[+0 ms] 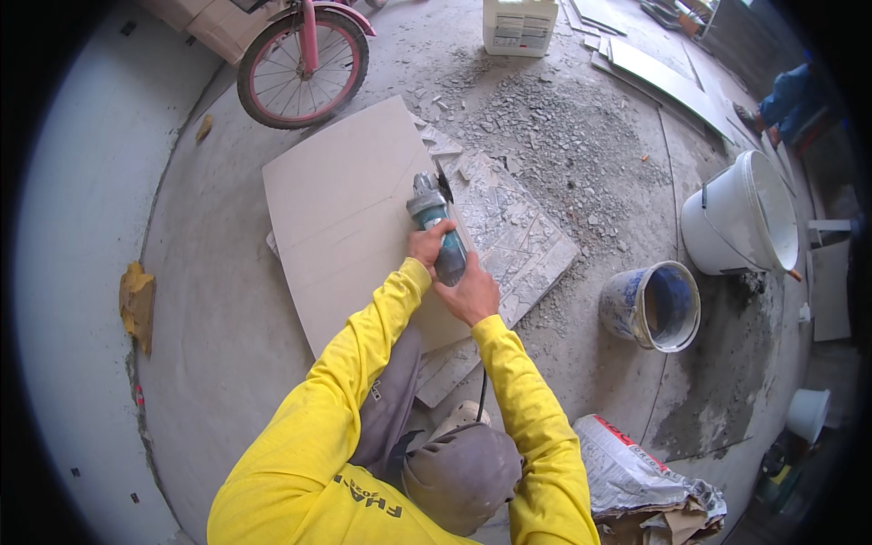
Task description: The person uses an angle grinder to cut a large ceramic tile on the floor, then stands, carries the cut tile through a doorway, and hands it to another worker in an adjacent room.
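Both my hands are wrapped round a teal and grey angle grinder (427, 207). My left hand (427, 243) grips its body nearer the head, and my right hand (471, 292) holds the rear end. The grinder's dark disc (443, 182) stands on edge at the right side of a large beige tile (336, 200); whether it touches the tile I cannot tell. Faint lines cross the tile's face. Beneath it lies a scored, dusty slab (522, 241), its right part showing. A black cord (482, 395) runs from the grinder down toward my legs.
Rubble (572, 154) spreads beyond the slab. To the right stand a stained bucket (649, 306) and a larger white bucket (740, 213). A pink bicycle wheel (304, 68) and white jerrycan (520, 27) are at the far side. A torn sack (645, 481) lies near right; another person's leg (786, 100) shows far right.
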